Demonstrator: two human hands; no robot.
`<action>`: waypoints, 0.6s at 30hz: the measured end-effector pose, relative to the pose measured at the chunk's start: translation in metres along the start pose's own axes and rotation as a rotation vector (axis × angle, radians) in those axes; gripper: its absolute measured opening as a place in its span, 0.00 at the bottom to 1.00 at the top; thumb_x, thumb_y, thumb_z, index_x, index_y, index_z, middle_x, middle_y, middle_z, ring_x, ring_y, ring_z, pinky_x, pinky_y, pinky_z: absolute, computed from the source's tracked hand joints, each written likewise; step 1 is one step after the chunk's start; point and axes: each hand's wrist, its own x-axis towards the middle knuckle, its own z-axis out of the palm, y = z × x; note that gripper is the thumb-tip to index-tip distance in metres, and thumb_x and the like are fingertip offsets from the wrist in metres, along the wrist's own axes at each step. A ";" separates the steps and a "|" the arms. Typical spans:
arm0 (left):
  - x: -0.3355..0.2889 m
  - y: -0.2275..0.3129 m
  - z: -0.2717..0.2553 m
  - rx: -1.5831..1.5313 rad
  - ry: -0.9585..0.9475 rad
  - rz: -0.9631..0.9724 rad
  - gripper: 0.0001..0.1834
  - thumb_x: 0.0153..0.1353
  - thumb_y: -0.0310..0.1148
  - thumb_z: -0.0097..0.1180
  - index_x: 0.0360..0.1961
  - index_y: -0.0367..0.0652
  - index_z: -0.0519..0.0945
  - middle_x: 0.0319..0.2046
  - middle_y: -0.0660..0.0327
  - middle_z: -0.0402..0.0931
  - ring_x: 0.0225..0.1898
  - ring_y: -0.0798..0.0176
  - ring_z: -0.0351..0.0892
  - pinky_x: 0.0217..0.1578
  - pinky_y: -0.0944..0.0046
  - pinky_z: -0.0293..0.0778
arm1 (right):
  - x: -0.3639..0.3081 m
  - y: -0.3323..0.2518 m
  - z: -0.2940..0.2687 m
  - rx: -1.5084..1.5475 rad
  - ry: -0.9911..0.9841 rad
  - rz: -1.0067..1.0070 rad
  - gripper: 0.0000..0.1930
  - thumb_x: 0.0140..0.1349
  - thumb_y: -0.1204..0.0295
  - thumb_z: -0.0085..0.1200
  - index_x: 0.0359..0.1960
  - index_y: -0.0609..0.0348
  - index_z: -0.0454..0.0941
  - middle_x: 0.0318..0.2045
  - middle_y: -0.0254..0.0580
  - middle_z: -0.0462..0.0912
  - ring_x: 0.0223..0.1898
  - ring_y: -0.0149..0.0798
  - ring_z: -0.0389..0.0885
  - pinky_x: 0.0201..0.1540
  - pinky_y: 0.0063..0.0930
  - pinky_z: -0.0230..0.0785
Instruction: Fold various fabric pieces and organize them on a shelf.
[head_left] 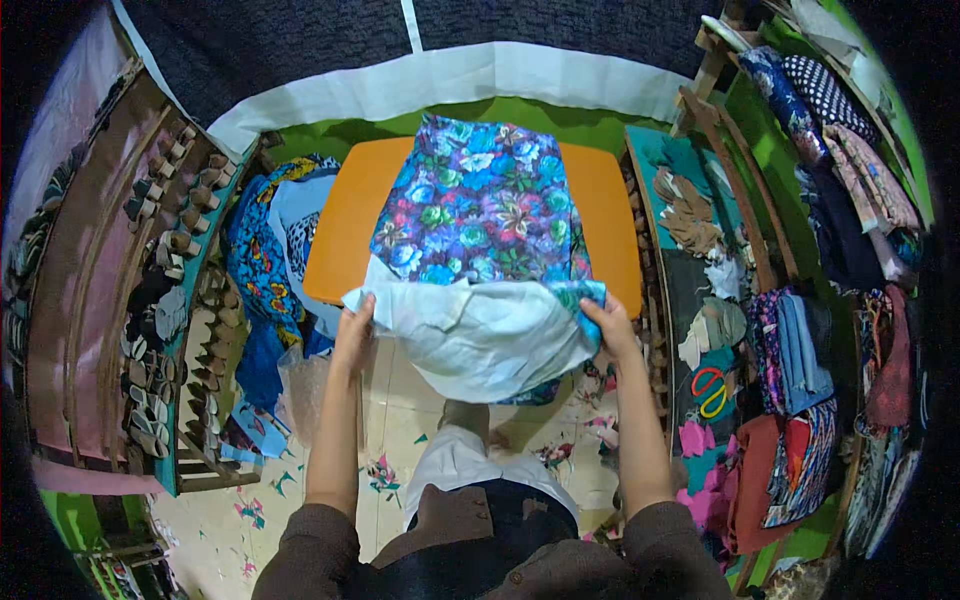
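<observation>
A floral fabric piece (480, 205) in blue, purple and green lies over an orange table (342, 225). Its near end is turned up, so the pale underside (490, 335) faces me and sags past the table's front edge. My left hand (356, 328) pinches the left corner of this pale part. At the right corner, where a bit of the print shows, my right hand (612, 325) grips the cloth with the thumb on top. The cloth is stretched between both hands.
To the right, a bench (685, 340) holds scraps and red-and-yellow-handled scissors (709, 392); folded clothes (800, 355) hang beyond. A shoe rack (165, 290) stands left, beside heaped blue patterned fabric (262, 250). Cloth scraps (383, 474) litter the tiled floor.
</observation>
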 end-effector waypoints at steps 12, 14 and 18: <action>0.225 0.028 0.045 0.011 0.069 -0.105 0.11 0.60 0.34 0.49 0.42 0.42 0.72 0.41 0.59 0.74 0.41 0.63 0.73 0.44 0.62 0.67 | 0.211 -0.031 -0.026 0.005 0.184 -0.122 0.17 0.55 0.78 0.52 0.47 0.67 0.69 0.39 0.39 0.77 0.40 0.31 0.75 0.45 0.24 0.66; 0.263 0.023 0.040 0.056 0.129 -0.343 0.08 0.59 0.33 0.49 0.39 0.43 0.72 0.38 0.59 0.74 0.39 0.62 0.73 0.40 0.61 0.71 | 0.241 -0.027 -0.029 -0.039 0.236 -0.090 0.15 0.55 0.79 0.51 0.46 0.67 0.70 0.40 0.40 0.76 0.41 0.32 0.75 0.45 0.24 0.65; 0.326 0.003 0.016 0.228 0.092 -0.621 0.09 0.59 0.37 0.49 0.33 0.42 0.73 0.26 0.62 0.74 0.28 0.63 0.74 0.29 0.59 0.73 | 0.293 0.004 -0.042 -0.195 0.336 0.069 0.16 0.56 0.78 0.49 0.47 0.69 0.70 0.42 0.45 0.76 0.44 0.37 0.74 0.48 0.27 0.64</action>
